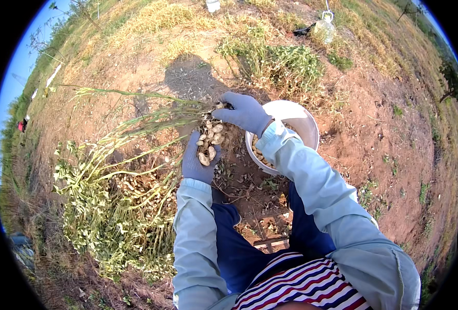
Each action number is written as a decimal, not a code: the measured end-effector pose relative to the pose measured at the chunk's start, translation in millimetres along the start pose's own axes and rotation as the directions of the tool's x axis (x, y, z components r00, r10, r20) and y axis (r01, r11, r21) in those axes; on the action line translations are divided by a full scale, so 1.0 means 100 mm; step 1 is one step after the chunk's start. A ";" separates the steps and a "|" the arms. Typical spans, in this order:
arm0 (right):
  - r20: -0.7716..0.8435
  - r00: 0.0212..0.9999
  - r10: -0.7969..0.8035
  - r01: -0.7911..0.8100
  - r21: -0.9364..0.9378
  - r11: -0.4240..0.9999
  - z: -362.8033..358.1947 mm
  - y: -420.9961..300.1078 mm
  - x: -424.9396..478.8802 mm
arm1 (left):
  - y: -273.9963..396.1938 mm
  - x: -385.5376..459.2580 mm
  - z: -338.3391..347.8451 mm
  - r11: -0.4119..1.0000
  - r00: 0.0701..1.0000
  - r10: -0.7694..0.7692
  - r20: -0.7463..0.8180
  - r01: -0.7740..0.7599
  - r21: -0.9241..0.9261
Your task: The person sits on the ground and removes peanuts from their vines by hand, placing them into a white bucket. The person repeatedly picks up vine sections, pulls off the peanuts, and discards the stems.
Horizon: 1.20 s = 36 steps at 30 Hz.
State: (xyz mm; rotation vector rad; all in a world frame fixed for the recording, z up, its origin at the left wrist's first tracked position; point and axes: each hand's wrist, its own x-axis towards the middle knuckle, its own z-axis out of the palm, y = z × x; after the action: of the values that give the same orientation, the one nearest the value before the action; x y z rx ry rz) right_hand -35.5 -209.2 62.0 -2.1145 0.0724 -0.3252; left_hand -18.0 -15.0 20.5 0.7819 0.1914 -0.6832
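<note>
My left hand (198, 161), in a grey glove, cups a cluster of unshelled peanuts (212, 135) from below, near the middle of the view. The peanuts hang from the root end of an uprooted peanut plant, whose long stems (135, 126) stretch out to the left. Above the cluster, my right hand (241, 112), gloved too, has thumb and fingers at the roots; whether it grips them is not clear. Beneath my right forearm stands a white plastic bucket (313, 130) with loose peanuts (258, 153) inside, partly hidden by the sleeve.
A heap of peanut plants (116, 228) with pods lies on my left. Another leafy pile (291, 68) is on the soil beyond the bucket. Farther off stand a clear plastic jug (325, 29) with a handle and a whitish container (213, 5). My legs flank the ground below.
</note>
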 end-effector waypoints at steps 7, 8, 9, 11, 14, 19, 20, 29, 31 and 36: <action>-0.364 0.930 -0.043 0.035 -0.028 0.999 -0.08 -0.17 -0.31 | -0.01 0.05 0.04 0.987 0.989 0.130 -0.076 -0.136 -0.082; -0.310 0.950 -0.042 0.064 0.062 0.996 -0.03 -0.17 -0.34 | -0.02 0.06 0.01 0.987 0.990 0.127 -0.062 -0.132 -0.087; -0.261 0.964 -0.044 0.086 0.150 0.985 0.01 -0.17 -0.37 | -0.02 0.06 0.04 0.988 0.992 0.121 -0.042 -0.124 -0.091; -0.243 0.959 -0.146 0.166 0.063 0.984 0.11 -0.17 -0.39 | -0.07 0.08 0.13 0.984 0.981 0.144 -0.128 -0.156 -0.084; -0.159 0.985 -0.065 0.066 0.000 0.998 0.24 -0.22 -0.41 | -0.13 0.09 0.06 0.987 0.983 0.160 -0.092 -0.161 -0.002; -0.096 0.995 -0.016 0.010 -0.065 0.998 0.30 -0.15 -0.34 | -0.16 0.15 -0.04 0.984 0.987 0.129 -0.096 -0.116 0.132; -0.079 0.997 -0.005 -0.001 -0.079 0.997 0.29 -0.14 -0.33 | -0.19 0.17 -0.02 0.981 0.974 0.156 -0.162 -0.133 0.143; -0.118 0.980 0.162 -0.173 -0.086 0.981 0.26 -0.05 -0.28 | -0.34 0.31 -0.01 0.932 0.877 0.317 -0.362 -0.217 0.290; -0.095 0.985 0.142 -0.158 -0.194 0.968 0.26 -0.03 -0.27 | -0.36 0.33 -0.04 0.918 0.861 0.347 -0.372 -0.231 0.323; -0.006 0.986 0.166 -0.162 -0.253 0.954 0.18 -0.02 -0.26 | -0.36 0.23 0.16 0.948 0.863 0.247 -0.441 -0.121 0.294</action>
State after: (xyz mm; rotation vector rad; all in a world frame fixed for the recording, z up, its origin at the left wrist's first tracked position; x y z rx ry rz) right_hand -56.2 -188.6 49.0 -2.3454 0.2929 -0.2088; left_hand -24.3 -56.0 1.1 1.1994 0.4732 -0.3226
